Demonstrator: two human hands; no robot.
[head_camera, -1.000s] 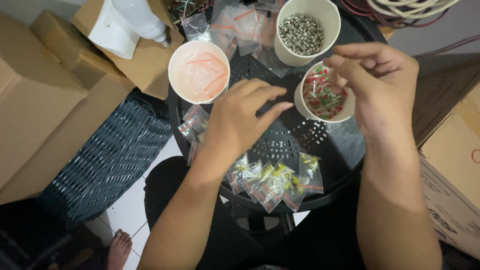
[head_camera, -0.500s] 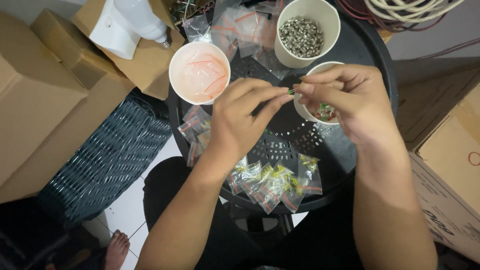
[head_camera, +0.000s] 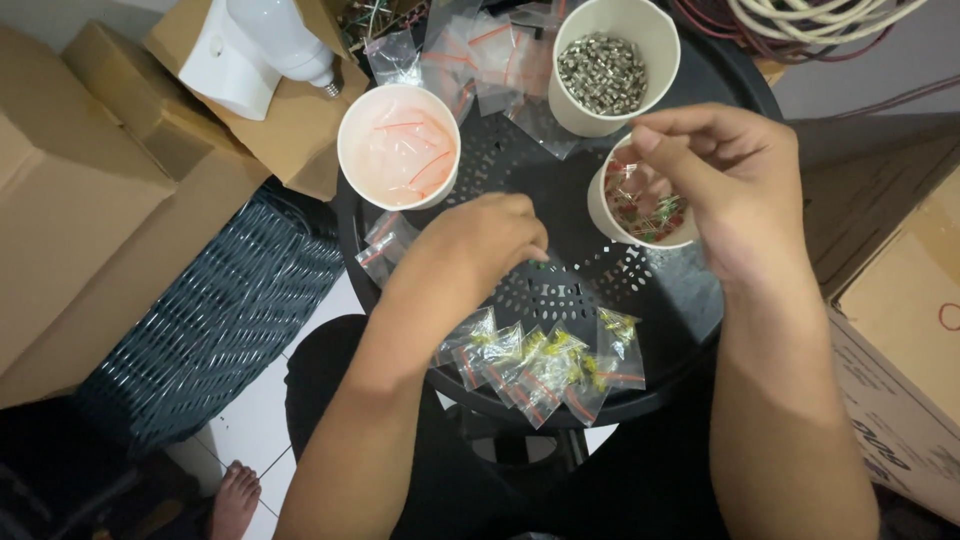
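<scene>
My left hand (head_camera: 470, 250) rests low over a black round perforated table (head_camera: 560, 200), fingers curled and pinched on a small green component (head_camera: 540, 264). My right hand (head_camera: 735, 190) hovers over a white cup of red and green components (head_camera: 640, 205), its fingers bunched at the cup's rim; whether they hold anything is hidden. A row of small filled zip bags (head_camera: 540, 360) lies along the table's near edge, just below my left hand. A white cup with thin red-striped bags (head_camera: 398, 148) stands at the table's left. Another cup of small metal parts (head_camera: 612, 70) stands at the back.
Loose empty zip bags lie at the table's left edge (head_camera: 385, 245) and at the back (head_camera: 480, 55). Cardboard boxes (head_camera: 80, 200) and a white bulb (head_camera: 270, 40) sit on the left, a dark woven basket (head_camera: 210, 320) below them. Another box (head_camera: 900, 330) and cables (head_camera: 830, 20) are on the right.
My hands met over the table half a second ago and have separated. The left hand dropped toward the table with the green component; the right hand moved back over the cup.
</scene>
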